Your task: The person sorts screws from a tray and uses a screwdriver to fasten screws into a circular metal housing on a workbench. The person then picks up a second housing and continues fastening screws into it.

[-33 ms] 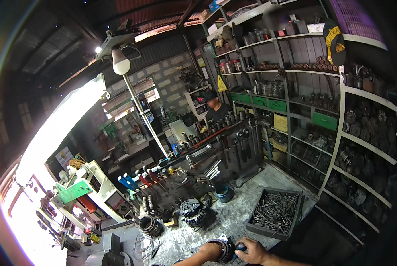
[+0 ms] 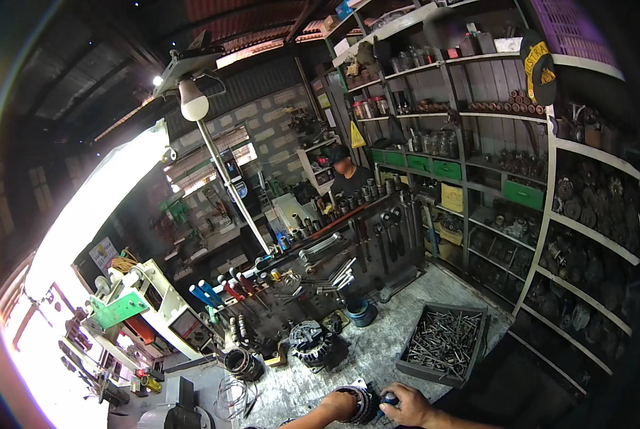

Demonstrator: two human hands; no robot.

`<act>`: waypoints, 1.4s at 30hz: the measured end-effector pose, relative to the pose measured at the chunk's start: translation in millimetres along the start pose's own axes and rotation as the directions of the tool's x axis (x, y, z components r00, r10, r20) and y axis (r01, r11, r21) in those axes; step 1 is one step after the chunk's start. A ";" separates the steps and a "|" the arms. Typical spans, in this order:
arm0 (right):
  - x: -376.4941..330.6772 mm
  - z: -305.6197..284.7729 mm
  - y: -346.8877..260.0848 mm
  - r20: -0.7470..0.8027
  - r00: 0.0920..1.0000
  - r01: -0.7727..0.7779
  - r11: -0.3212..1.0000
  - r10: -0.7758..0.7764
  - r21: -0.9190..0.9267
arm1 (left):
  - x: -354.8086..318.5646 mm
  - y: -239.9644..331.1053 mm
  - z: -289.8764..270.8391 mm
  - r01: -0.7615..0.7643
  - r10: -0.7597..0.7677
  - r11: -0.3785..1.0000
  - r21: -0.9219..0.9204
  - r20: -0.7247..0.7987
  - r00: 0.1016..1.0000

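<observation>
At the bench's near edge lies a round metal alternator housing (image 2: 365,402) with a pale mounting ear at its far side. My left hand (image 2: 340,405) is curled at the left of its ring, and the fingertips are hidden inside. Just to the right, my right hand (image 2: 410,406) is closed round a blue-handled tool (image 2: 389,398). The tool's working end is too dark to make out. Beyond my hands sits a finned alternator part (image 2: 310,344), with a dark cylindrical ring (image 2: 242,364) to its left.
A dark tray (image 2: 406,366) of bolts stands on the metal bench (image 2: 377,350) at the right. Behind are a blue cup (image 2: 361,313), wrenches (image 2: 338,277) and screwdrivers (image 2: 209,293) on a rack. Loose wire (image 2: 233,399) lies at the left. Another person (image 2: 350,177) is beyond the rack.
</observation>
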State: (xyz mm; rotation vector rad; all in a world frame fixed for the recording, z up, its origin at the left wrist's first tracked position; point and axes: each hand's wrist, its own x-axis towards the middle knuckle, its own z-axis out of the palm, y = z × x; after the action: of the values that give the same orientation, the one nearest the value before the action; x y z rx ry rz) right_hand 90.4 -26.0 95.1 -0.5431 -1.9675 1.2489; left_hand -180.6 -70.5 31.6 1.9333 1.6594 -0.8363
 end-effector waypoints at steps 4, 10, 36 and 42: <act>-5.2 -3.5 12.7 -0.007 0.999 0.038 0.991 -0.039 -0.131 | -5.8 4.2 -16.5 -0.061 0.048 0.987 0.151 0.086 0.995; -5.1 -1.5 23.6 0.057 0.997 0.048 0.993 -0.042 -0.108 | 5.8 5.0 -0.5 -0.012 0.006 0.991 0.135 0.042 0.999; 34.7 60.2 -36.8 0.393 0.916 0.097 0.995 -0.076 -0.034 | -175.6 7.3 194.4 0.044 -0.855 0.373 -0.927 -0.325 0.404; 53.8 103.9 -63.8 0.501 0.841 0.232 0.973 -0.207 0.012 | -127.2 -14.3 194.5 0.196 -0.787 0.595 -0.779 -0.515 0.339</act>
State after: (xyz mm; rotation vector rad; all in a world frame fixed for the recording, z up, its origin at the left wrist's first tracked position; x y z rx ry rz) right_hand -21.7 -78.7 144.4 0.0042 -2.4113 1.2832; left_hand -235.6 -291.5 -17.0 1.2775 2.7737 0.6777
